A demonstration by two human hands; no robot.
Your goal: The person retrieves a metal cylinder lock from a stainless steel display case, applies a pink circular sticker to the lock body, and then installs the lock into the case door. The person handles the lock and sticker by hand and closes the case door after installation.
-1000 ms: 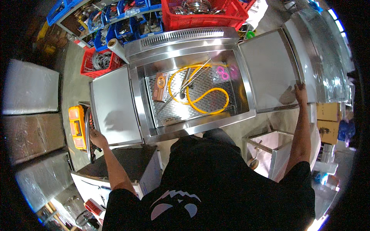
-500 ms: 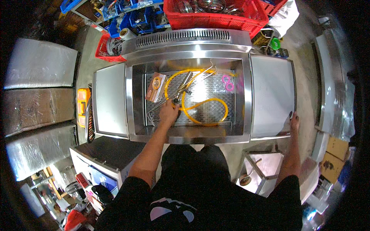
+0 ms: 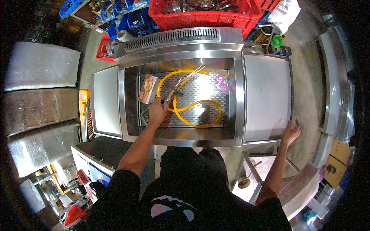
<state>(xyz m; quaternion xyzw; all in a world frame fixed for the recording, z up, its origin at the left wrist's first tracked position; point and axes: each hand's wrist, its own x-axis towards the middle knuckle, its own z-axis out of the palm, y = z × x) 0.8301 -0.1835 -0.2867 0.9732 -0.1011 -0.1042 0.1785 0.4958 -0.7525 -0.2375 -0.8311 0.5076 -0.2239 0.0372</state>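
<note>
My left hand [image 3: 158,111] reaches into the stainless steel basin [image 3: 180,141], its fingers closed on a slim metal tube part [image 3: 170,94] with a dark end. That part is blurred, so its exact kind is unclear. A yellow hose [image 3: 198,103] loops over the perforated basin floor beside this hand. Left of the hose lies a bag-like package [image 3: 148,89] with a round yellow piece showing. Bent thin metal rods [image 3: 198,69] and pink rings [image 3: 221,83] lie farther back. My right hand [image 3: 291,134] is open, fingers apart, by the near right corner of the right side shelf [image 3: 268,96].
A left side shelf [image 3: 106,101] flanks the basin, and a slotted steel back panel [image 3: 173,39] rises behind it. Beyond stands a red crate [image 3: 204,18] of metal parts. Wrapped boxes [image 3: 44,65] line the left. Below the right shelf is a metal frame [image 3: 252,173].
My right hand has come off the right shelf's outer edge and opened. The metal part in my left hand has turned. The whole view has shifted slightly.
</note>
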